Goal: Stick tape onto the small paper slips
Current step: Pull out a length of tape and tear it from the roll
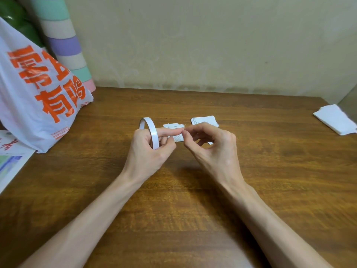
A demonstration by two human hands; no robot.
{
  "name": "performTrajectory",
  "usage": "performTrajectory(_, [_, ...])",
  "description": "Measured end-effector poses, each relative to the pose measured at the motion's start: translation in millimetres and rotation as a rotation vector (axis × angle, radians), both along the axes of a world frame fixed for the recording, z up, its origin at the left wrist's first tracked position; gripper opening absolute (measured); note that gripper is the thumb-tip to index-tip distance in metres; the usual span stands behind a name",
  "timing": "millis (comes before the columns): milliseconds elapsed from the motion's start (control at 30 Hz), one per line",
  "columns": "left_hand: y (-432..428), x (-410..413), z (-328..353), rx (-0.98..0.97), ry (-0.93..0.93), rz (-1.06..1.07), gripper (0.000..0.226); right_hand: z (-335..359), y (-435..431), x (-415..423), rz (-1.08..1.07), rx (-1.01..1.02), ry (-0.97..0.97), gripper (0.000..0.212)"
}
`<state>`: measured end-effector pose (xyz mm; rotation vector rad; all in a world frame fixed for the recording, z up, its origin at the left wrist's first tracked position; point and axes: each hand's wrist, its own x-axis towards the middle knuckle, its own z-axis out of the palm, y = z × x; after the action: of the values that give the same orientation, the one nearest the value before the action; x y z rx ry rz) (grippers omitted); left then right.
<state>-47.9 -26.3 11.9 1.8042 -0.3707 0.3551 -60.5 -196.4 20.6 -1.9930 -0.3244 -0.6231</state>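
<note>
A thin white tape roll (152, 132) hangs around the index finger of my left hand (150, 149), above the middle of the wooden table (193, 190). My left thumb and fingers pinch a small printed paper slip (178, 138). My right hand (210, 147) meets it from the right, thumb and index fingertip pinched together at the slip's edge. Another small slip (172, 125) lies on the table just behind my fingers. A small stack of printed slips (204, 120) lies further right. A bit of white paper (210, 143) shows under my right hand.
A white plastic bag (36, 97) with orange lettering stands at the left, with a striped pastel tube (65, 43) behind it. Printed papers (9, 163) lie at the left edge. A pile of white folded paper (336, 118) sits at the far right. A beige wall borders the table's back.
</note>
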Motion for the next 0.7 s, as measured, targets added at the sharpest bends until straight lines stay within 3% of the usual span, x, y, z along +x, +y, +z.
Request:
performTrajectory(300, [0.2, -0.1, 1.6, -0.001, -0.001, -0.02, 0.035, -1.5, 1.9, 1.2, -0.023, 0.041, -0.007, 0.006])
performTrajectory(467, [0.1, -2.2, 8.5, -0.08, 0.077, -0.052, 0.035, 0.3, 2.2, 3.7, 0.051, 0.225, 0.097, 0.009])
performTrajectory(700, [1.9, -1.8, 9.1, -0.218, 0.142, -0.1, 0.017, 3.2, 0.2, 4.4, 0.172, 0.449, 0.219, 0.006])
